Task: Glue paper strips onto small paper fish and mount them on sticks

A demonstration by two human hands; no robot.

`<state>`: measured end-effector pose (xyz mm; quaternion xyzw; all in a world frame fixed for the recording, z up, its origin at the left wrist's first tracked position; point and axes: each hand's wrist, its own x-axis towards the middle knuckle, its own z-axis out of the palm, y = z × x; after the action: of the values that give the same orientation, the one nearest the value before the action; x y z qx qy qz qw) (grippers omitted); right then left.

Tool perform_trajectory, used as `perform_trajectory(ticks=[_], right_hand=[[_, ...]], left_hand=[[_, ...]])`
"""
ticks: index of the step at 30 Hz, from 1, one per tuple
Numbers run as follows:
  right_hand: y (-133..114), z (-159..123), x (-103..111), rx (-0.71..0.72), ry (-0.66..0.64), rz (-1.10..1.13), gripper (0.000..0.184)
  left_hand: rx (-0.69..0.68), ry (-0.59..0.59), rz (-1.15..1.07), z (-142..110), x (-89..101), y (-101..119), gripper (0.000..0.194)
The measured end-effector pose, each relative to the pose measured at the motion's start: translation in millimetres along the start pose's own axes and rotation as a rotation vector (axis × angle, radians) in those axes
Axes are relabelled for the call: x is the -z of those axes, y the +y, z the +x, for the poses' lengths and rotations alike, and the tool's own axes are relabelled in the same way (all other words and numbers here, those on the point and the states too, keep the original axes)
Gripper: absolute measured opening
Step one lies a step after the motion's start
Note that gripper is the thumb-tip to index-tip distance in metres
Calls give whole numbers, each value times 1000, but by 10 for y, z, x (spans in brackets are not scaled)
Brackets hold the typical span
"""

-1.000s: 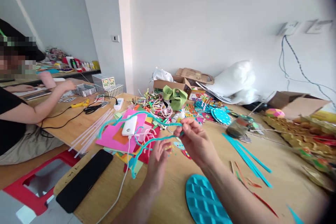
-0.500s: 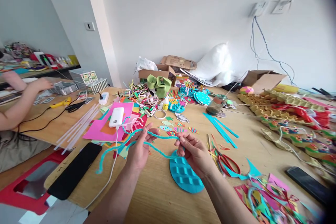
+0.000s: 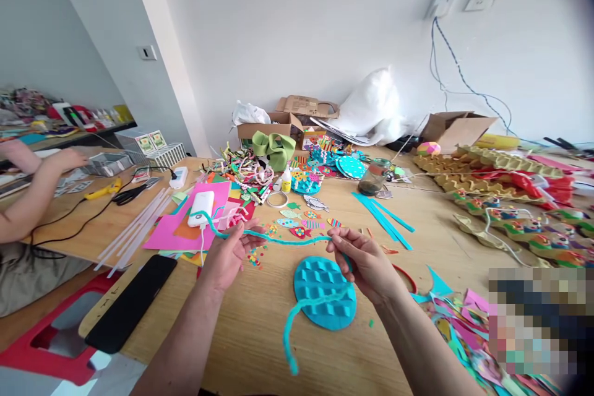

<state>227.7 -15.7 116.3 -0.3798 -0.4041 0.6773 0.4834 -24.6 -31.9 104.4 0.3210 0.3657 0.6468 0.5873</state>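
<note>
A turquoise pipe cleaner (image 3: 288, 241) stretches, slightly sagging, between my two hands above the table. My left hand (image 3: 232, 253) holds it between thumb and fingers, with one end curling up over the white power bank (image 3: 201, 207). At the other side my right hand (image 3: 364, 260) pinches it with thumb and forefinger. A second fuzzy turquoise length (image 3: 288, 328) hangs from beneath my right hand; whether it is the same piece I cannot tell. It passes over a round turquoise disc (image 3: 320, 272) with rows of raised folded strips, lying flat on the table.
Paper fish (image 3: 313, 224), a glue bottle (image 3: 286, 179) and a tape roll (image 3: 277, 199) lie beyond my hands. Turquoise strips (image 3: 383, 219) and paper scraps (image 3: 464, 334) are to the right. A black phone (image 3: 132, 303) lies left; another person's arm (image 3: 34, 198) rests farther left.
My right hand has drawn the pipe cleaner rightward, away from my left hand. A loose length that hung left of my left hand now dangles over the disc. The view has shifted slightly.
</note>
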Motion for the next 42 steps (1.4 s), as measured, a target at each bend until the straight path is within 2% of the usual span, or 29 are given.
perform_trajectory(ticks=[8, 18, 26, 31, 38, 42], right_hand=[[-93, -108, 231, -195, -138, -264, 39], [-93, -141, 542, -284, -272, -507, 42], [-134, -189, 559, -208, -193, -622, 42], [-158, -288, 529, -76, -145, -725, 42], [-177, -434, 464, 50, -166, -818, 41], [-132, -457, 469, 60, -174, -848, 40]], left_hand=[[-48, 3, 125, 44, 44, 77, 45], [-134, 177, 252, 182, 121, 81, 55], [-166, 313, 442, 251, 140, -23, 57], [-203, 379, 520, 284, 144, -71, 54], [-208, 394, 482, 356, 97, -40, 57], [-164, 402, 358, 405, 98, -41, 56]])
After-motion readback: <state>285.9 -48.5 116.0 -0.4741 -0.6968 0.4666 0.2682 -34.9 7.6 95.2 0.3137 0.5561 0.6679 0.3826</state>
